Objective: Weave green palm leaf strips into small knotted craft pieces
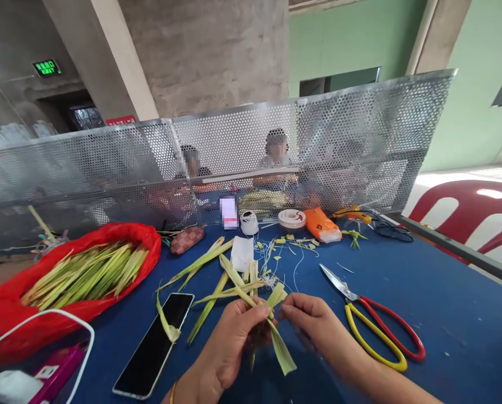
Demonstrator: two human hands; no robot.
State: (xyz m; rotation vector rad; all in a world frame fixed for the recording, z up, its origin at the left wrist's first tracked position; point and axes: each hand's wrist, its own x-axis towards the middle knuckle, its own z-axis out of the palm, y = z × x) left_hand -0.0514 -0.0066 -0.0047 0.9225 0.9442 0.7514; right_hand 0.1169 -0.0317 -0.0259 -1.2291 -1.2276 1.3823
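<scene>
Folded pale-green corn husk strips point(283, 352) are pinched between the thumb and fingers of my left hand point(233, 332). One strip hangs down toward me and others point up and away. Close on the right, my right hand point(316, 318) has its thumb and forefinger pressed together beside the husks; what it holds, if anything, is too small to make out. Loose husks point(206, 308) lie behind and left of my left hand. White threads point(271, 280) are tangled just beyond the hands. Scissors point(347, 293) with red and yellow handles lie to the right of my right hand.
A red bag point(150, 238) of husks stands at left. A phone point(150, 348) with a husk scrap lies nearer, beside a purple power bank point(59, 370) and white cable. Tape roll point(291, 217), orange packet point(322, 224) and glue gun point(351, 214) line the perforated metal divider point(234, 132); people sit beyond it.
</scene>
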